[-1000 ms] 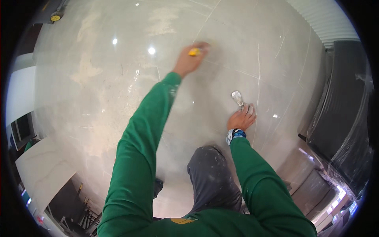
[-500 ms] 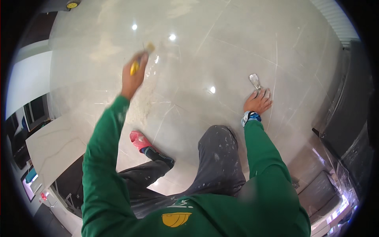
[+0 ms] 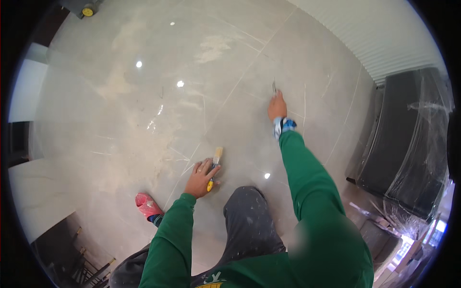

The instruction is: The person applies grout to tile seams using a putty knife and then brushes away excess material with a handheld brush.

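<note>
Low at the floor, just left of my raised knee, my left hand (image 3: 199,180) leans with its fingers partly spread. A paintbrush (image 3: 217,157) with pale bristles and a yellow-ended handle lies between those fingers and the thumb, bristles pointing away from me. Farther out and to the right, my right hand (image 3: 277,106) is closed on a putty knife (image 3: 274,87). Its thin metal blade shows edge-on past the fingertips; the handle is hidden in the hand. Both hands are over the grey tiled floor (image 3: 240,125), which has pale veins and dusty smears.
Dark furniture wrapped in clear plastic (image 3: 403,139) stands on the right. A corrugated white surface (image 3: 355,38) borders the far right. A yellow-wheeled object (image 3: 88,10) sits at the far left. My foot in a red slipper (image 3: 148,205) is at lower left.
My left hand has come back toward me and lowered to the floor with the paintbrush. My right hand, earlier flat over the putty knife, now grips it farther forward and left.
</note>
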{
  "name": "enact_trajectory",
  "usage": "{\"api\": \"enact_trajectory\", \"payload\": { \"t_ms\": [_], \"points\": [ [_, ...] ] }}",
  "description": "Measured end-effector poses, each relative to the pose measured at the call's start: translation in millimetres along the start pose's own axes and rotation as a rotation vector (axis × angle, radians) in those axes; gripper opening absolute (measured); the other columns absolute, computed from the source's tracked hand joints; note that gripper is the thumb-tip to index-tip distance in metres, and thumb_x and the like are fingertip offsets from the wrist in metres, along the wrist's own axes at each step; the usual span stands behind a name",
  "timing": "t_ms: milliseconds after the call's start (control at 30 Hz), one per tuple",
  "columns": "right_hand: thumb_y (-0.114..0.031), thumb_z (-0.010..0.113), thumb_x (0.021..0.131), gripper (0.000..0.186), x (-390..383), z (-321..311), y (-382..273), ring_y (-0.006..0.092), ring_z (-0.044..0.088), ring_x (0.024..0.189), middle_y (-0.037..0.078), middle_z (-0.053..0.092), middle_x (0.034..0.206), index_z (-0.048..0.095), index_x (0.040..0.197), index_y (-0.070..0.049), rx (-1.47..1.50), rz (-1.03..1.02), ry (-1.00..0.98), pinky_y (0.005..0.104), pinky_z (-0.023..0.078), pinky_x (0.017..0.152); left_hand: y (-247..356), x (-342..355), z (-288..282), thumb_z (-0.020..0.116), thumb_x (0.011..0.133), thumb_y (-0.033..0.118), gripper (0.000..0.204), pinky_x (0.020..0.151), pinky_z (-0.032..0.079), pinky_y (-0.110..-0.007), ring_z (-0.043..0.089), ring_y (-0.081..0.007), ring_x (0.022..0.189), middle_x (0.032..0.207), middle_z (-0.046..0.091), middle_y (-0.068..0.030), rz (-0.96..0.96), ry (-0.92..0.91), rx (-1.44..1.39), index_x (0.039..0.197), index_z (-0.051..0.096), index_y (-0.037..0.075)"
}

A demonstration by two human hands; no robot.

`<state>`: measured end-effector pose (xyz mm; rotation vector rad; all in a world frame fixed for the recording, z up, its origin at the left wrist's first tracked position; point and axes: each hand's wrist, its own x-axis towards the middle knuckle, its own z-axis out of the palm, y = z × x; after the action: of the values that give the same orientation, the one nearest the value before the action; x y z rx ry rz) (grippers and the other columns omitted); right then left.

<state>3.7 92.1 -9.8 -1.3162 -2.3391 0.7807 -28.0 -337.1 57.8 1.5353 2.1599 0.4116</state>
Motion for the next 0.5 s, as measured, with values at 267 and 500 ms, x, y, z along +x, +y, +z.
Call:
{"api": "enact_trajectory", "payload": {
  "t_ms": [267,500],
  "points": [
    [-0.019,0.053,0.086,0.057,185.5,45.9,-29.3,0.0466,0.063,0.112,0.028,0.066,0.12,0.047,0.141,-0.007,-0.205,0.106,-0.16,0.0492,0.05,0.098,-11.9,0.8,49.6,0.064,0.093,0.043,0.053,0.122,0.02,-0.053,0.031,-0.0347,0.147,0.157,0.034,-0.0185,0.023,0.075,-0.051,0.141,0.052,0.022],
    [-0.023,0.054,0.088,0.044,198.0,55.0,-74.4,0.0421,0.065,0.111,0.022,0.069,0.117,0.06,0.128,-0.005,-0.494,-0.022,-0.217,0.0473,0.052,0.095,-27.9,-10.9,48.2,0.063,0.094,0.044,0.05,0.122,0.021,-0.052,0.031,-0.0346,0.147,0.156,0.036,-0.018,-0.012,0.096,-0.072,0.139,0.053,0.024]
  ]
}}
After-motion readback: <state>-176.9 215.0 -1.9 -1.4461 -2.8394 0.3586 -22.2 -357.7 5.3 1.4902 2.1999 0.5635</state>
